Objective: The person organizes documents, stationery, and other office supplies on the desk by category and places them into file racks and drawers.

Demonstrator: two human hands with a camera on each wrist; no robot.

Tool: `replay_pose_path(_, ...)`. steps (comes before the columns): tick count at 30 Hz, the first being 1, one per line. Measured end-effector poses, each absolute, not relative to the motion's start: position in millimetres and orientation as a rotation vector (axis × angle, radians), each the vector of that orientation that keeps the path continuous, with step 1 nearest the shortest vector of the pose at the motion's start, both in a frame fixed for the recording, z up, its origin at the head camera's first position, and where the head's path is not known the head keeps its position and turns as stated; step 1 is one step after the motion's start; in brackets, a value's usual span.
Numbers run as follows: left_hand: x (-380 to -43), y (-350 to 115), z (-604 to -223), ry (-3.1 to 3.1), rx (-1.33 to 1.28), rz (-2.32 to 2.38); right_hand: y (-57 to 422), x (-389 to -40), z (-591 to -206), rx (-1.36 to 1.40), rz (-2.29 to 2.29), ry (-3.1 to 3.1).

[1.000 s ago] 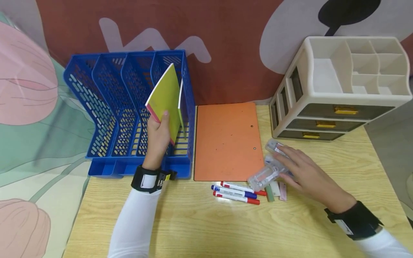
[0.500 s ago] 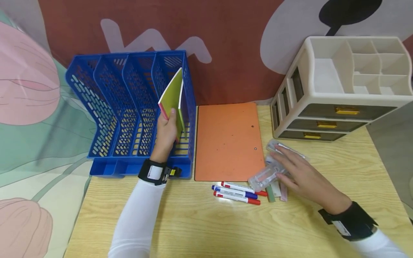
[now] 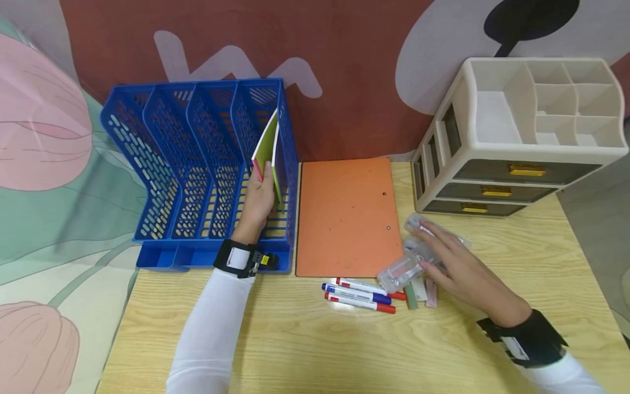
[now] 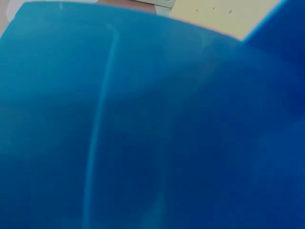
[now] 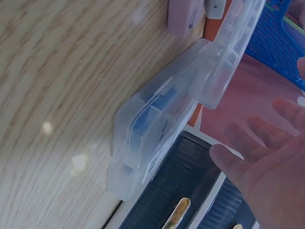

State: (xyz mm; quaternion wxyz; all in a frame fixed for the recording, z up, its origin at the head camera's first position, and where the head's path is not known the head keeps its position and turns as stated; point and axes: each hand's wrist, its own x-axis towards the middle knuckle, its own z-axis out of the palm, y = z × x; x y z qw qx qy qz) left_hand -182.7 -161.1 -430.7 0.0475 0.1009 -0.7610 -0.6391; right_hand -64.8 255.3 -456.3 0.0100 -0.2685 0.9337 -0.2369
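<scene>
The blue, slotted, multi-bay file rack (image 3: 164,123) is formed of smooth plastic, and clear, hazy plastic is seen in the long cases (image 3: 397,273). The pale tabletop (image 3: 305,350) is covered in glossy wood grain. On the cream, box-shaped plastic drawer unit (image 3: 551,149), glossy dark see-through fronts (image 3: 484,172) and shiny gold-coloured handles (image 3: 526,171) are fitted. A matt face is shown by the orange rectangular board (image 3: 349,219), and paper-like covers by the thin yellow-green notebook (image 3: 266,143).

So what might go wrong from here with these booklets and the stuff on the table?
The yellow-green booklet in the left hand might snag or bend on the other booklet in the blue rack. The right hand, over the clear cases, could knock them askew. The loose markers near the orange board might roll if bumped.
</scene>
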Motion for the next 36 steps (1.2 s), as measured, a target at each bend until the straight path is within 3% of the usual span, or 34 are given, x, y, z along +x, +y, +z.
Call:
replay_pose_path(22,-185.9,-166.4,-434.4,-2.243,-0.035,-2.254,249.8,-65.5,-456.1,-0.841,-0.770,2.911)
replay_pose_path(29,-185.8,-163.9,-434.0,-2.362,-0.029,-2.202,247.7,-65.2,-456.1,-0.873,-0.779,2.913)
replay_pose_path(36,-185.9,-159.6,-438.5,-2.362,-0.182,-2.143,243.0,-67.6,-454.0,-0.938,-0.760,2.929)
